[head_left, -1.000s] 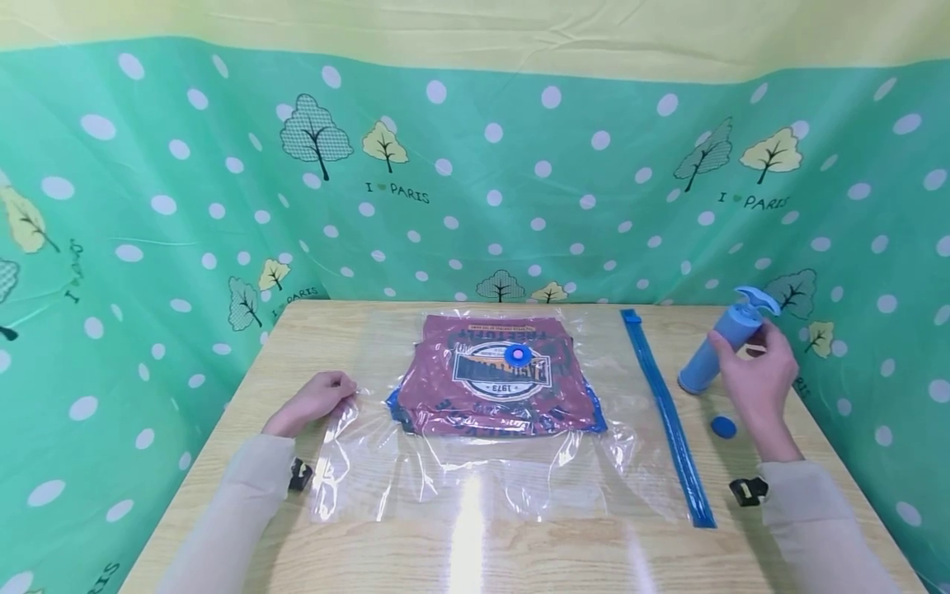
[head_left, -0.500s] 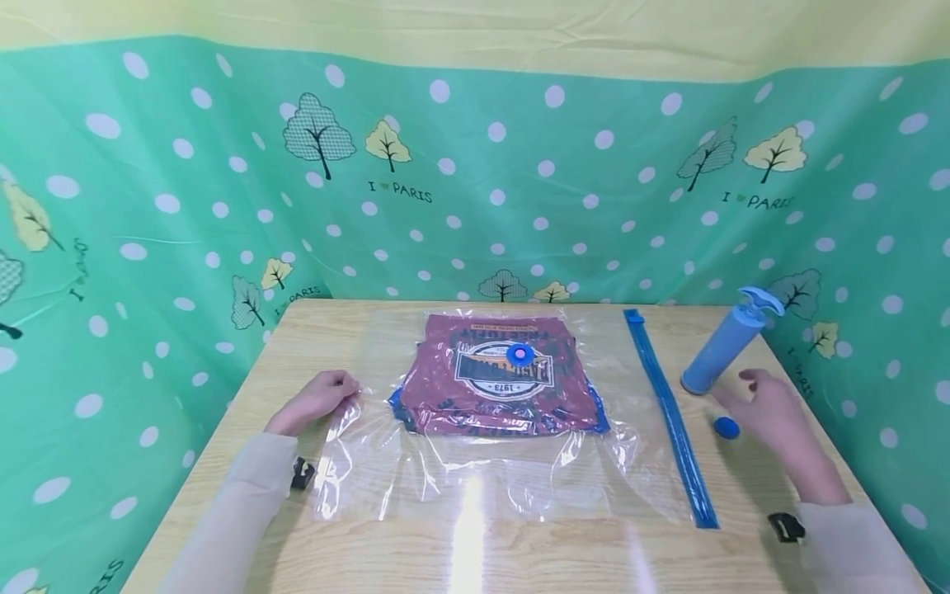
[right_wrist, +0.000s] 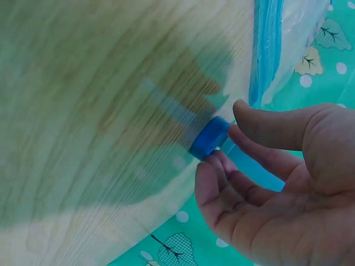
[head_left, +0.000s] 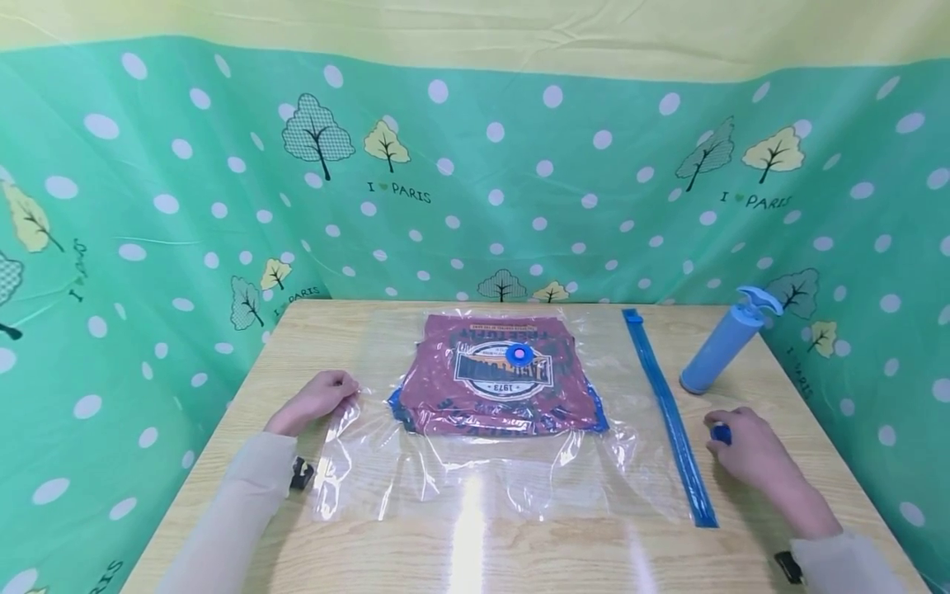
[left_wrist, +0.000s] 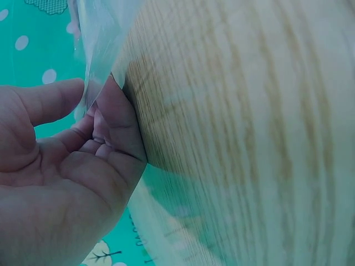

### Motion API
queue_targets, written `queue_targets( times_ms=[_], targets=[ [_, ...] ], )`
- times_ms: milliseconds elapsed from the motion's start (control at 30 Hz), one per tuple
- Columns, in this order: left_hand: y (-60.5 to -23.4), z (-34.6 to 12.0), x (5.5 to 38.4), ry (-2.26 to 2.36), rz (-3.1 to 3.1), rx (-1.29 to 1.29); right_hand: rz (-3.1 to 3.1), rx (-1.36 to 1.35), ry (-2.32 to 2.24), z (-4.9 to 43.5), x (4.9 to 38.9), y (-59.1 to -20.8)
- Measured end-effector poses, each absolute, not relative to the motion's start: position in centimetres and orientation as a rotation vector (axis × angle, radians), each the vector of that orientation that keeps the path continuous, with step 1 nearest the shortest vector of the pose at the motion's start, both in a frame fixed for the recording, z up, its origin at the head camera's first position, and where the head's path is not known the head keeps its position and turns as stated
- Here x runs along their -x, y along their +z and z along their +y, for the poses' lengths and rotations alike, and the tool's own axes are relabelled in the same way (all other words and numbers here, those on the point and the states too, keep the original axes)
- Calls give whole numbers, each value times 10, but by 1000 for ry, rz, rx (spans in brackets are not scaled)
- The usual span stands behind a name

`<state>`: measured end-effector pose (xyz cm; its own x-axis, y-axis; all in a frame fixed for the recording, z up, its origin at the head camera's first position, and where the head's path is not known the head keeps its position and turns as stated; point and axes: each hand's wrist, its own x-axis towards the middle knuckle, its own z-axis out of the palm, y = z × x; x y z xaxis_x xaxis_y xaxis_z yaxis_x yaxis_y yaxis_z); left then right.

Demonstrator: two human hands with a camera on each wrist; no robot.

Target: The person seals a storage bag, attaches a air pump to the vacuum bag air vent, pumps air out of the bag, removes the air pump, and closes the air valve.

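In the head view my left hand [head_left: 319, 396] pinches the left edge of a clear plastic vacuum storage bag [head_left: 482, 474]. The left wrist view shows the film [left_wrist: 108, 41] between thumb and curled fingers. Inside the bag lies a folded maroon shirt [head_left: 445, 404] with a printed badge, seen under a round blue valve [head_left: 519, 355]. On the right, my right hand [head_left: 753, 450] holds a small round blue cap [head_left: 720, 433] at its fingertips. In the right wrist view the cap [right_wrist: 211, 137] sits between thumb and fingers, tilted, close over the tabletop.
A blue hand pump [head_left: 716, 351] stands tilted behind my right hand, its handle up. The bag's blue zip strip [head_left: 671, 421] runs along its right side. Green dotted curtain [head_left: 475, 190] surrounds the wooden table [head_left: 371, 561] at the back and sides.
My right hand has let go of the pump, come back toward the front and taken the blue cap. The pump stays tilted in place. My left hand keeps its hold on the bag.
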<state>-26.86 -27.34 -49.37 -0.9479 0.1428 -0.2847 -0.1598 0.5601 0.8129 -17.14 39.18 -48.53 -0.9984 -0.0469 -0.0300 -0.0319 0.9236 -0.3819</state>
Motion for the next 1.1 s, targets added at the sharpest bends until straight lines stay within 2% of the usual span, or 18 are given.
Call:
queue_targets(
  times_ms=[400, 1100],
  targets=[
    [-500, -275, 271, 1369, 2466, 23, 3007, 18, -563, 395, 167, -491],
    [-492, -274, 268, 1350, 2465, -1, 3111, 189, -582, 387, 157, -496]
  ],
)
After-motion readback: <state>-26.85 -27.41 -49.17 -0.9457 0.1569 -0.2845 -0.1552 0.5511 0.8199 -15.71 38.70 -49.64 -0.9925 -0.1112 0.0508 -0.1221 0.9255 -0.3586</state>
